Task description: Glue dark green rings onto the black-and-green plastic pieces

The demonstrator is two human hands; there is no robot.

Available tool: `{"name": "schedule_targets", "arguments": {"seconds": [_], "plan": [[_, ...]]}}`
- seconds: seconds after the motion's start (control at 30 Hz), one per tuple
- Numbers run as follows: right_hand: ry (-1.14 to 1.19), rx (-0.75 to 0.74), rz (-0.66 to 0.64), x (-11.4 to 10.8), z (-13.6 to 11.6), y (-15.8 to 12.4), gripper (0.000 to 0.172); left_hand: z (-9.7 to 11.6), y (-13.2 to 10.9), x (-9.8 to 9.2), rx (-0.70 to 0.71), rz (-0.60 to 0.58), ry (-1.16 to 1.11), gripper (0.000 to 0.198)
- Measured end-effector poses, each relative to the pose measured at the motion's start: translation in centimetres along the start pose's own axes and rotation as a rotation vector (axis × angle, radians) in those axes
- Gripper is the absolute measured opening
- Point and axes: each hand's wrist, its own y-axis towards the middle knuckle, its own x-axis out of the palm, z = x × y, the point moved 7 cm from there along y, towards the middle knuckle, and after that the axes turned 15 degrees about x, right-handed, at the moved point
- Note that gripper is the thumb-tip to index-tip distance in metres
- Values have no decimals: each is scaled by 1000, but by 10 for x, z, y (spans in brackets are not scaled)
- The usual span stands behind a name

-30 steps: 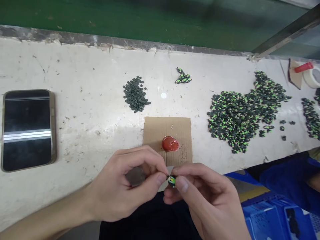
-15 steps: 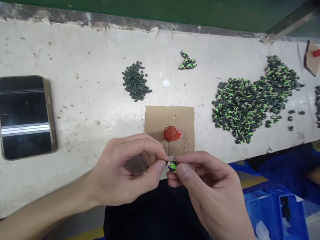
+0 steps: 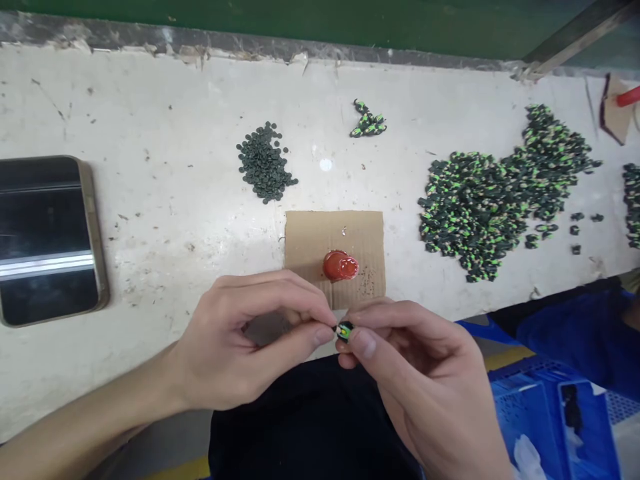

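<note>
A small black-and-green figure [image 3: 345, 331] with a pale spot is pinched between the thumb and fingers of my right hand [image 3: 417, 363]. My left hand [image 3: 255, 343] is closed, thumb against forefinger, on a tiny dark piece [image 3: 335, 329] that touches the figure's left end; its shape is mostly hidden. Just beyond the fingertips, a glossy red blob [image 3: 341, 265] sits on a square of cardboard [image 3: 305, 233]. Farther back lies a pile of small dark discs [image 3: 263, 163]. A small cluster of similar black-and-green pieces [image 3: 369, 124] rests to its right.
On the right spreads a large heap of black-and-green pieces [image 3: 475, 207]. A phone-like black slab [image 3: 47, 233] lies at the left. Blue crates [image 3: 530, 413] stand below the table's right edge, near another person's blue clothing [image 3: 570, 333]. A green panel [image 3: 300, 27] borders the back.
Both hands stay together at the figure, with its pale spot now turned slightly. The whole view has shifted a little, so table items appear slightly farther left.
</note>
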Motion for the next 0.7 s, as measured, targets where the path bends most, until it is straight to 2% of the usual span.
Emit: {"name": "schedule_targets", "arguments": {"seconds": [0.17,0.57,0.7], "plan": [[-45,-37,-25,0,-3,-1,21,0,-1,-3,-4,19,-42,19],[-128,-17,-22,-2,-6,-4,18,1,1,-1,18,7,-34,18],[-108,-3,-32,-2,-5,-4,24,1,1,-2,33,10,-32,17]]}}
